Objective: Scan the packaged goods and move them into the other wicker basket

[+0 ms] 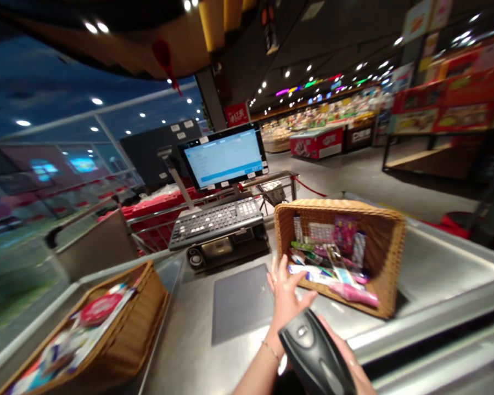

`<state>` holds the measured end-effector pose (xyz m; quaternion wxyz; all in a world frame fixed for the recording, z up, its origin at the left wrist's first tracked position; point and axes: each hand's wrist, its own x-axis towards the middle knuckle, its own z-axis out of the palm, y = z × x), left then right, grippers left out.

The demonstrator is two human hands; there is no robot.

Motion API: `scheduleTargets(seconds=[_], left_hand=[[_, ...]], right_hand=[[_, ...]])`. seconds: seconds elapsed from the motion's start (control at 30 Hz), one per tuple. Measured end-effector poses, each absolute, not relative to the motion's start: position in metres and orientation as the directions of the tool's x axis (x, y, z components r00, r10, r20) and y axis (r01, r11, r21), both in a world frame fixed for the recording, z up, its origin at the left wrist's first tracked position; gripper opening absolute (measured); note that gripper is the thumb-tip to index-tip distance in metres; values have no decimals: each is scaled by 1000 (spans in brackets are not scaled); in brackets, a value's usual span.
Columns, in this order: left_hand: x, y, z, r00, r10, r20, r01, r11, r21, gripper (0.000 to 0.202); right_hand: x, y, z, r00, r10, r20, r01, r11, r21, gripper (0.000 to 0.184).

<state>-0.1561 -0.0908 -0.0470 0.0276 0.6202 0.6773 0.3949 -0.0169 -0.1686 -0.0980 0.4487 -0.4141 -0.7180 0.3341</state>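
My left hand [285, 293] reaches forward with its fingers spread, at the near left edge of a tilted wicker basket [395, 258]. Nothing shows in its grasp, though the fingertips lie close to a white box [308, 274] inside. Packaged goods fill the basket, among them a pink tube [354, 294] at its front lip. A black barcode scanner [315, 351] is held in my right hand [352, 359], lower down and closer to me. The scanner covers part of that hand, and its front end points toward the left wrist.
A second wicker basket [127, 329] with mixed goods stands at the left. Behind the metal counter [185, 329] are a keyboard [218, 219] and a lit screen [226, 156]. A flat grey pad [241, 304] lies mid-counter. A shopping cart [144, 236] stands beyond.
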Motion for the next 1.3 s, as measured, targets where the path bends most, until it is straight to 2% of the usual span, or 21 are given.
scheduleTargets(seconds=[0.23,0.57,0.7,0.87,0.97,1.03,1.17,1.23,1.3], left_hand=[[-136,-66,-69,-99,879,467,835,-182,520,42],[-113,-47,-80,-25,945,327,853,-150,499,42],[-108,-40,-82,7,972,237,859,-127,496,46],[-96,-36,-82,15,978,207,873,-113,474,41],[-92,-32,-79,46,985,169,880,-120,460,40],[-91,-28,-78,75,987,139,893,-129,432,44],[-90,-22,-78,129,985,114,915,-163,369,52],[-89,-20,-79,157,981,116,917,-188,351,54],[-88,-18,-80,177,977,120,921,-207,329,55]], right_hand=[[3,-160,-88,-355,820,449,446,570,-690,60],[11,-161,-89,-355,818,452,536,574,-619,66],[9,-166,-86,-277,865,419,523,501,-689,60],[11,-168,-88,-272,902,336,410,424,-807,63],[7,-171,-84,-123,936,331,330,353,-875,68],[4,-173,-80,-51,940,337,289,337,-896,70],[5,-171,-76,-34,942,333,235,332,-914,68],[7,-167,-77,-57,960,274,159,280,-947,61],[7,-164,-79,-64,975,214,101,220,-970,46]])
